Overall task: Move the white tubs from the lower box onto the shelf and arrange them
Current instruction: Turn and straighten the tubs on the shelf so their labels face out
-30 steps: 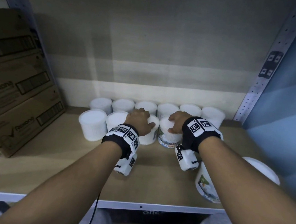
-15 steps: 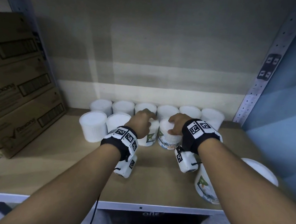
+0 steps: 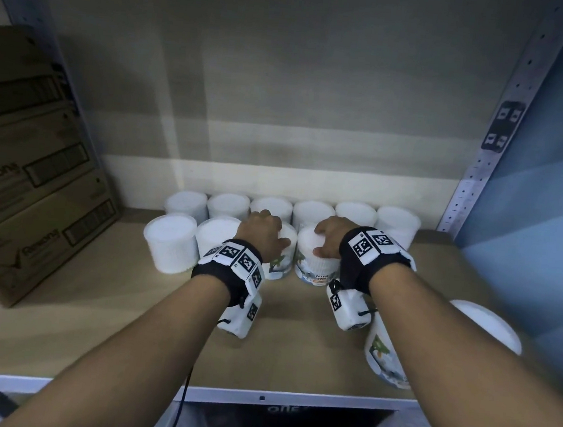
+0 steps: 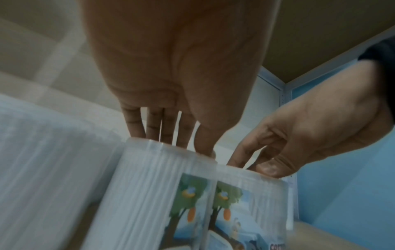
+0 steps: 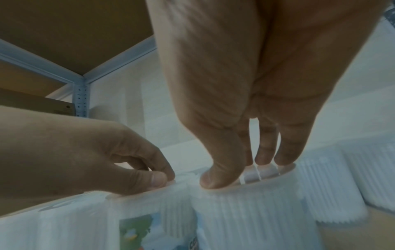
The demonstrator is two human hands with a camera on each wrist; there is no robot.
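Six white tubs [image 3: 311, 212] line the back of the wooden shelf [image 3: 110, 300], with a second row in front. My left hand [image 3: 260, 235] grips the lid of the third front tub [image 3: 280, 266] from above; its tree label faces me [image 4: 153, 194]. My right hand [image 3: 331, 238] grips the top of the tub beside it [image 3: 316, 268], thumb on the near rim [image 5: 245, 211]. These two tubs stand upright and touch. In the left wrist view my left hand [image 4: 177, 147] has its fingertips on the lid.
Two more white tubs [image 3: 170, 244] stand at the front row's left. Another labelled tub [image 3: 387, 354] stands near the front edge under my right forearm. Stacked cardboard boxes [image 3: 19, 171] fill the left. A perforated metal post [image 3: 486, 147] bounds the right.
The tub under my left hand has turned, so its tree label now faces front. Both hands stayed on their tubs and shifted slightly farther in.
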